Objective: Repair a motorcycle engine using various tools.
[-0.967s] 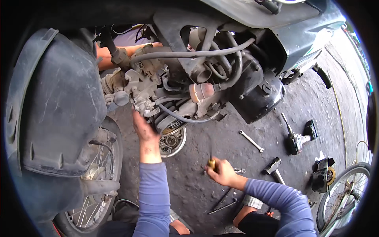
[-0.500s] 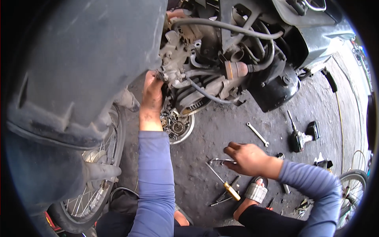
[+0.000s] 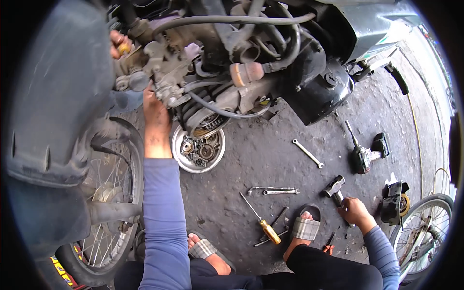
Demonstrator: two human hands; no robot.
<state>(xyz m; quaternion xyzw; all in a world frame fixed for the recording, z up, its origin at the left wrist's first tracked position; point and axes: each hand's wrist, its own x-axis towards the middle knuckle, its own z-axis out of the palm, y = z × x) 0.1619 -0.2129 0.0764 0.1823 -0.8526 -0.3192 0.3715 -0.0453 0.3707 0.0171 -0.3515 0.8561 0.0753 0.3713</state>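
Note:
My left hand (image 3: pixel 157 113) reaches up to the dirty engine (image 3: pixel 166 77) of the motorcycle; its fingers are hidden behind the metal parts there. On the ground at right, my right hand (image 3: pixel 356 212) closes round the handle of a hammer (image 3: pixel 334 185). The hammer's dark head points away from me, toward the upper left of the hand. Below the engine sits a round metal bowl (image 3: pixel 197 169) full of gears and small parts. Two wrenches (image 3: pixel 281 191) lie side by side left of the hammer, with a yellow-handled screwdriver (image 3: pixel 268 231) nearer my feet.
Another person's fingers (image 3: pixel 120 44) show behind the engine at upper left. A cordless impact driver (image 3: pixel 363 157) and a combination wrench (image 3: pixel 308 153) lie farther out. Orange-handled pliers (image 3: pixel 329 248) rest by my foot. A spoked wheel (image 3: pixel 107 203) stands at left, another wheel (image 3: pixel 425 237) at right.
My right hand has moved right and down from above the wrenches to the hammer and taken hold of it. My left hand stays at the engine. The view has shifted, uncovering the bowl.

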